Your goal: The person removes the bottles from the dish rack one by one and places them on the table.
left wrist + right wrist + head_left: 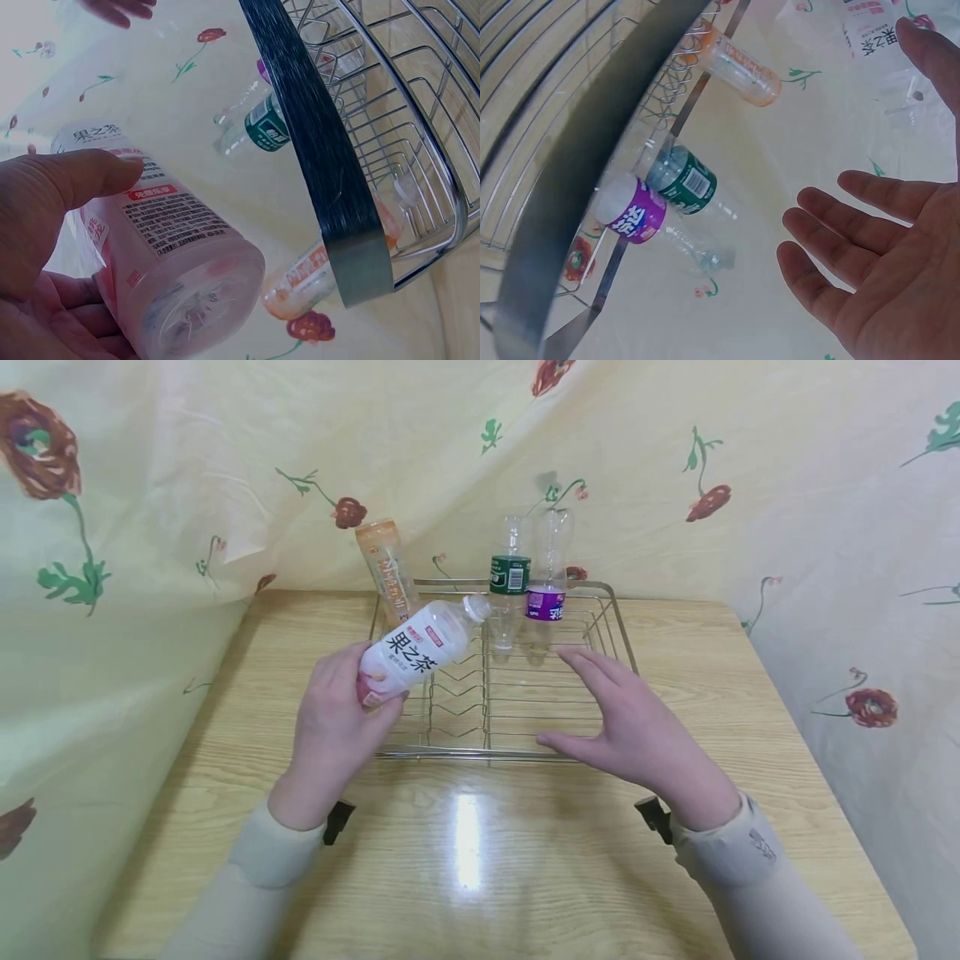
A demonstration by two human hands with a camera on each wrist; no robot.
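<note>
My left hand [337,718] grips a clear plastic drink bottle [416,652] with a white and pink label, held tilted above a metal wire rack [525,753]. In the left wrist view the thumb lies across the label of this bottle [172,225], and its base faces the camera. My right hand [637,727] hovers over the rack's right side with fingers spread, holding nothing; its palm [900,277] shows in the right wrist view. At the rack's back stand a green-labelled bottle [510,577], a purple-labelled bottle [547,603] and an orange bottle [386,564], upside down.
The rack rests on a light wooden table [397,860], near its back edge. Behind and at both sides hangs a pale cloth [420,443] with a flower print. A bright light reflection lies on the table in front of the rack.
</note>
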